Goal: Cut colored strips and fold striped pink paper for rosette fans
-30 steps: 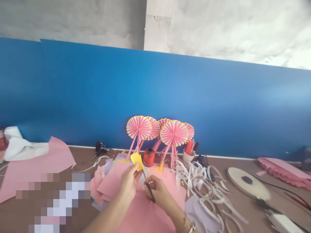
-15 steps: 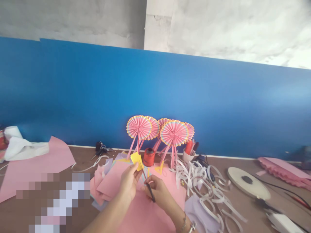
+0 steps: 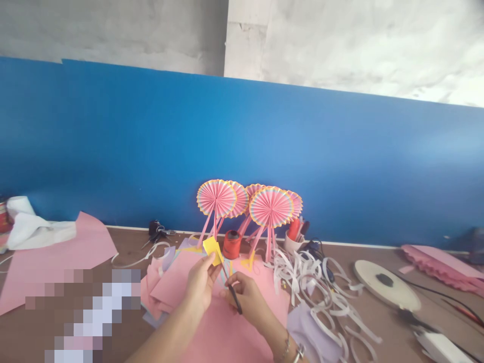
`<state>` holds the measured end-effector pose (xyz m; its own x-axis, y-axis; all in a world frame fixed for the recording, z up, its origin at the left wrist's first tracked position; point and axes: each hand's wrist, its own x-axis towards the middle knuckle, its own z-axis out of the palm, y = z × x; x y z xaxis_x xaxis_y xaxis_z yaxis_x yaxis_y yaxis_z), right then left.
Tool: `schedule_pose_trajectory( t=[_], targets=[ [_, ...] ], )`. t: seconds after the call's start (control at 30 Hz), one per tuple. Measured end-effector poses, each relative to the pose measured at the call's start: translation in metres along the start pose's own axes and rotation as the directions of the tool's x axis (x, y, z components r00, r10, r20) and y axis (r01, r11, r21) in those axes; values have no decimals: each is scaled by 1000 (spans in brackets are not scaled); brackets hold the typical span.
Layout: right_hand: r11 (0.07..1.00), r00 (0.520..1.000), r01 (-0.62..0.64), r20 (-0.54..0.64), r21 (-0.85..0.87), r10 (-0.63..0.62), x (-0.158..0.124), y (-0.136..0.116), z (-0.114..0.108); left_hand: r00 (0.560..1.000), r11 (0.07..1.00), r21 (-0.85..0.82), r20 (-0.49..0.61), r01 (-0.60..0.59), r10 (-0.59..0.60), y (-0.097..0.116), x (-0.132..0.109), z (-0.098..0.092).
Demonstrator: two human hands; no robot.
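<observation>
The scissors (image 3: 233, 298) are partly hidden by the right hand (image 3: 247, 296), whose fingers are curled closed around the handles; whether the paper is being cut by the blades cannot be told. The yellow paper (image 3: 212, 247) is pinched between thumb and fingers of the left hand (image 3: 202, 282), above the pink sheets (image 3: 234, 333), its lower edge met by the blade tips. The rear paper fans (image 3: 239, 200) are overlapped by those in front, and part of the tabletop (image 3: 130, 242) is obscured by pixelation. Compared with half a second ago, both grips are unchanged; only loose ends of the white ribbons (image 3: 363, 322) are slightly shifted.
</observation>
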<state>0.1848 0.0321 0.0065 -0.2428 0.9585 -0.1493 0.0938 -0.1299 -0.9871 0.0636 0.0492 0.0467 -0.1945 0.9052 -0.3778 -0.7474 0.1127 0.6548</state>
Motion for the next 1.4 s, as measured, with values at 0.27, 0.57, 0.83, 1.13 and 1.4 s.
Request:
schedule_pose_trajectory(
  t=[0.27, 0.57, 0.83, 1.13, 1.4],
  targets=[
    [1000, 1000, 0, -18, -23, 0, -3, -6, 1, 1000, 1000, -1, -8, 4, -4, -1, 2, -1],
    [999, 1000, -5, -13, -36, 4, 1, -2, 1, 999, 1000, 12, 20, 25, -25, -7, 4, -3],
    [999, 999, 19, -36, -27, -20, 0, -3, -1, 997, 999, 38, 58, 38, -40, -15, 2, -5],
    [999, 999, 31, -33, -33, -33, -1, -2, -1, 995, 999, 45, 99, 15, -19, -14, 0, -4],
    [999, 998, 30, -64, 42, -27, 2, -1, -2, 990, 994, 103, 134, 30, -43, -24, -2, -9]
  ],
)
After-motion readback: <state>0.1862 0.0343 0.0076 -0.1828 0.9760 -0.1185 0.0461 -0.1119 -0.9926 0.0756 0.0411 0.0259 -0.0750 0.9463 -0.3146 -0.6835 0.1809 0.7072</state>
